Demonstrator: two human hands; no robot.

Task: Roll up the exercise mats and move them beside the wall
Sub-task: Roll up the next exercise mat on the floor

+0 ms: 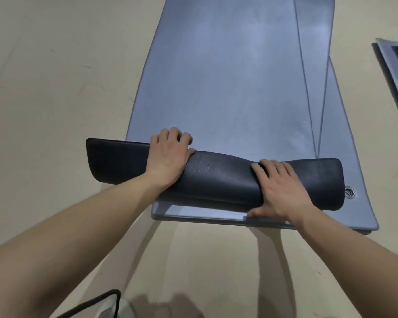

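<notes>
Matt blue foam mat [228, 76] with faint sheen; dark roll [216, 177] finely pebbled; small metal eyelet [350, 193] at right; smooth beige floor [55, 88].

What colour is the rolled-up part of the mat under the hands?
The roll is black, while the flat mat is blue-grey; head view.

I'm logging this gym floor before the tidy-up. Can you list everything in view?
Mat roll: one, black, across the flat mats' near end.
Flat mats: several overlapping, blue-grey, on the floor ahead.
Eyelet: one, metal, by the roll's right end.
Second mat pile: one, blue-grey, right edge.
Floor: one, beige, all around.
Black-edged object: one, bottom left, unidentifiable.
Left hand: one, gripping the roll's left part.
Right hand: one, pressing on its right part.
</notes>
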